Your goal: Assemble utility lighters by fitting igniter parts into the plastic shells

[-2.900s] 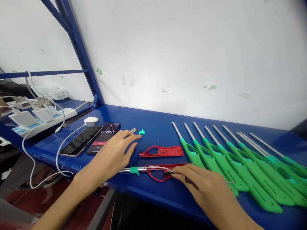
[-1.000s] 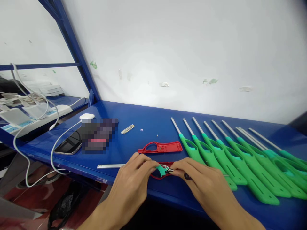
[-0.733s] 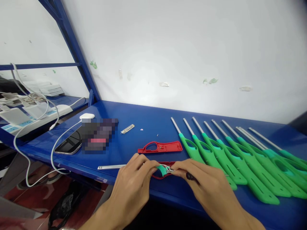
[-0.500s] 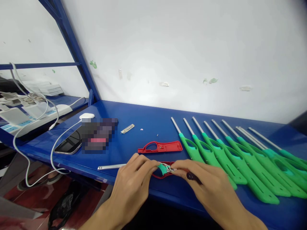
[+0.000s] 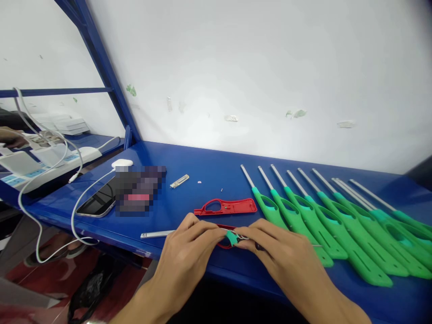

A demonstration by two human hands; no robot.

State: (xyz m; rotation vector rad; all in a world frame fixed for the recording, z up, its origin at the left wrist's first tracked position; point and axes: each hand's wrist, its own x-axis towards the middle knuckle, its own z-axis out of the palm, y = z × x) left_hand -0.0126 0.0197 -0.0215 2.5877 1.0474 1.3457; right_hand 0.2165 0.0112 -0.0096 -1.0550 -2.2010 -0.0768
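My left hand is closed in a pinch on a teal trigger over an opened red lighter half. A metal tube sticks out leftward from behind that hand. My right hand is closed too, its fingertips at the white wires beside the trigger. A screwdriver with a dark handle is tucked in the right hand, its thin shaft showing past the knuckles. The fingers cover much of the red half. Just behind lies the other red lighter half, inner side up.
Several green long-nosed lighters lie in a row at right. At left are a phone, a white charger with cable and a power strip. A small metal-and-clear part lies mid-table. Another person's hand is far left.
My right hand has moved slightly left, closer to my left hand, and the screwdriver has turned in it. The trigger and tube have shifted slightly right. Another person's hand has appeared far left.
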